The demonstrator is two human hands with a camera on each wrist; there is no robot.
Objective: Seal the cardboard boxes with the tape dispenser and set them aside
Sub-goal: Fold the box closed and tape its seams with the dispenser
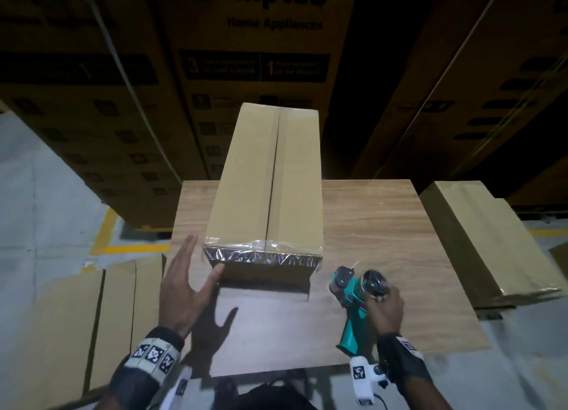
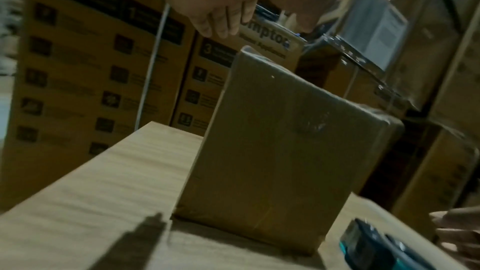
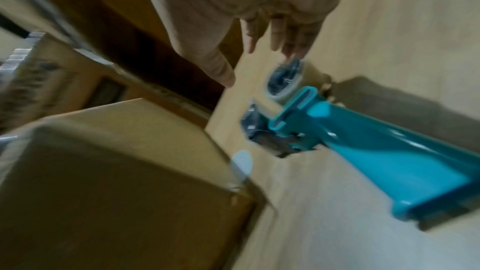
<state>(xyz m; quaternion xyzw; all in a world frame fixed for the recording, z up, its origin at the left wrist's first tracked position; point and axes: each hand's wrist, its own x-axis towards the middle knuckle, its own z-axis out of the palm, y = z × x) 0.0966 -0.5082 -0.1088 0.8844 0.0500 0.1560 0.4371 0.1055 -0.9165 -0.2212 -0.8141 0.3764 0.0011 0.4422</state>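
Observation:
A long plain cardboard box [image 1: 267, 176] lies lengthwise on the wooden table [image 1: 384, 225]. Its top seam is bare, and crinkled clear tape covers its near end. My left hand [image 1: 201, 257] is open at the box's near left corner, thumb against the taped end and fingers beside the left wall. The left wrist view shows that taped end [image 2: 280, 151] below my fingers [image 2: 221, 22]. The teal-handled tape dispenser [image 1: 353, 299] lies on the table right of the box. My right hand [image 1: 381, 299] is over its roll, fingers straight [image 3: 285, 48], handle free [image 3: 363, 147].
A similar long box [image 1: 491, 240] sits off the table's right edge. Flattened cardboard [image 1: 76, 317] lies on the floor to the left. Tall stacks of printed cartons [image 1: 246, 56] stand close behind the table. A yellow line [image 1: 104, 231] marks the floor.

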